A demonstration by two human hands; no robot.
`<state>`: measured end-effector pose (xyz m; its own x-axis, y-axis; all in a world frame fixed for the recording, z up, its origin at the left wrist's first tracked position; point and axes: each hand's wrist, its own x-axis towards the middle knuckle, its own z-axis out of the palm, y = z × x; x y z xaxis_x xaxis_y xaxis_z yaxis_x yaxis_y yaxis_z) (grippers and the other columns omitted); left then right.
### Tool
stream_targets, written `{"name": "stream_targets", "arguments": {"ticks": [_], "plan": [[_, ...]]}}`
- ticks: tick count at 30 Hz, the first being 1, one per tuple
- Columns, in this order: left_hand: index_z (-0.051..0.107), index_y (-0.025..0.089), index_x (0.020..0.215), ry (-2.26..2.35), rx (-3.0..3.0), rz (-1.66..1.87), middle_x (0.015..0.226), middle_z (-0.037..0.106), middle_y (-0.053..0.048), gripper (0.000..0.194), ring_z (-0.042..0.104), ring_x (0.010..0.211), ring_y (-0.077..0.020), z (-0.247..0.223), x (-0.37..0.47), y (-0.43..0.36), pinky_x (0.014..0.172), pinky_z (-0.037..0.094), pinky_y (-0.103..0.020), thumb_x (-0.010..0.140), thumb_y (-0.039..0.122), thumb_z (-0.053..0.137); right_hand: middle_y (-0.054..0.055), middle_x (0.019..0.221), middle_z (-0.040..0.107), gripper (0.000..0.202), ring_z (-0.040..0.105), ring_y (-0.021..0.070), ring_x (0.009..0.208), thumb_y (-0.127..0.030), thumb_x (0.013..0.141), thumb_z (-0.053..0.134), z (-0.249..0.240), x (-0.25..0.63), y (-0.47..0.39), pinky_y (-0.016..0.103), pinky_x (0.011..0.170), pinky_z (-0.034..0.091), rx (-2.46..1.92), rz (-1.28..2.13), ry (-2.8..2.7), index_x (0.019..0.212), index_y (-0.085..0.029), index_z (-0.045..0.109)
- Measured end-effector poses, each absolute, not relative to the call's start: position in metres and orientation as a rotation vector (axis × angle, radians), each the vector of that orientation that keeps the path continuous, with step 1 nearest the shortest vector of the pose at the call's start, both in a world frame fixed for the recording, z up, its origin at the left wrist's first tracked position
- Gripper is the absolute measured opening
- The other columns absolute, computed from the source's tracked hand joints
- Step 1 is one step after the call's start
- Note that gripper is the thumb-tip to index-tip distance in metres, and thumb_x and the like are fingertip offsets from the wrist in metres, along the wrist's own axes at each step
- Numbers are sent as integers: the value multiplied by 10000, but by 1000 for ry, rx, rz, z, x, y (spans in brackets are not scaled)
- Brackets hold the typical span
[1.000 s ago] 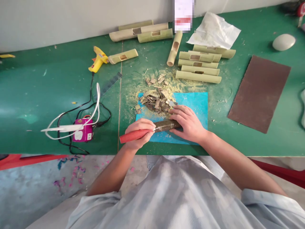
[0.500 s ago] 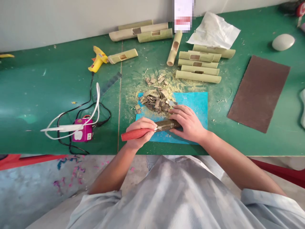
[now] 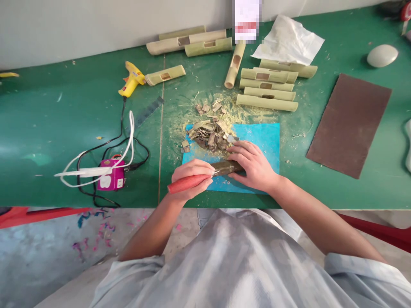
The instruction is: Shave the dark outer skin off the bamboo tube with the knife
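Observation:
My left hand [image 3: 192, 175] is closed around a carving knife [image 3: 188, 184] with a red handle, its small metal tip against a dark bamboo tube [image 3: 221, 168]. The tube's left end is hidden behind that hand. My right hand [image 3: 252, 164] is wrapped over the tube's right end and holds it down on a blue sheet [image 3: 263, 134]. Just beyond the tube lies a heap of bamboo chips [image 3: 208, 133] with pale shavings around it.
Several bamboo tubes with cut openings [image 3: 266, 102] lie at the back, some under a white paper [image 3: 285, 42]. A brown sheet [image 3: 349, 124] lies right. On the left are a yellow glue gun [image 3: 132, 80], a pink power adapter [image 3: 111, 174] and looped cables.
My left hand has slid slightly right with the knife, and the red handle has tilted a little more. The right hand and the tube look unmoved.

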<state>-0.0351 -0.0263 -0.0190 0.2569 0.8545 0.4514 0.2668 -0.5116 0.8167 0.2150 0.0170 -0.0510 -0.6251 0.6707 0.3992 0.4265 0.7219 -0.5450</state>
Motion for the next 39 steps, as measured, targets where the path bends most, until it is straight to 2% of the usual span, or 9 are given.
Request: {"name": "stream_targets", "arguments": {"ticks": [5, 13, 16, 19, 23, 29, 39], "plan": [[773, 191, 948, 1017, 1947, 1234, 938, 812, -54, 130, 775, 825, -175, -15, -31, -24, 775, 655, -305, 833, 149, 816, 171, 1324, 713, 401, 581, 384, 1342, -440, 909, 721, -52, 214, 17, 615, 1110, 467, -836, 548, -2334, 1199, -173, 651], [743, 190, 879, 1103, 1892, 1330, 818, 777, -20, 74, 741, 796, -144, -19, -27, -25, 766, 615, -279, 900, 125, 715, 169, 1334, 709, 396, 577, 384, 1347, -433, 907, 719, -50, 216, 17, 628, 1111, 457, -851, 574, -2345, 1213, -189, 658], [754, 189, 940, 1074, 1901, 1306, 870, 791, -35, 69, 754, 839, -160, -15, -26, -25, 790, 624, -290, 884, 149, 758, 165, 1333, 711, 396, 579, 384, 1344, -433, 906, 722, -50, 216, 17, 620, 1112, 459, -847, 577, -2346, 1209, -187, 659], [763, 190, 995, 1015, 1930, 1241, 959, 805, -63, 147, 766, 887, -186, -9, -24, -25, 823, 641, -315, 858, 205, 814, 170, 1334, 710, 397, 577, 382, 1345, -443, 915, 713, -50, 215, 18, 614, 1115, 456, -840, 575, -2343, 1207, -179, 658], [758, 185, 1073, 957, 1947, 1187, 1014, 805, -91, 194, 765, 952, -215, -3, -21, -23, 861, 648, -355, 905, 282, 767, 172, 1330, 710, 398, 576, 381, 1344, -456, 926, 701, -50, 215, 18, 606, 1117, 453, -839, 576, -2340, 1205, -176, 657], [755, 181, 1065, 932, 1953, 1170, 1006, 804, -93, 169, 769, 934, -209, -7, -20, -22, 831, 651, -339, 898, 194, 736, 178, 1322, 709, 397, 574, 375, 1341, -448, 924, 701, -50, 215, 17, 606, 1112, 457, -834, 594, -2331, 1208, -174, 659], [746, 179, 1074, 939, 1987, 1129, 1024, 794, -103, 169, 763, 946, -212, -7, -19, -20, 856, 657, -351, 906, 197, 747, 170, 1323, 710, 385, 573, 373, 1344, -448, 927, 698, -48, 215, 18, 615, 1118, 455, -848, 606, -2332, 1207, -186, 663]]}}
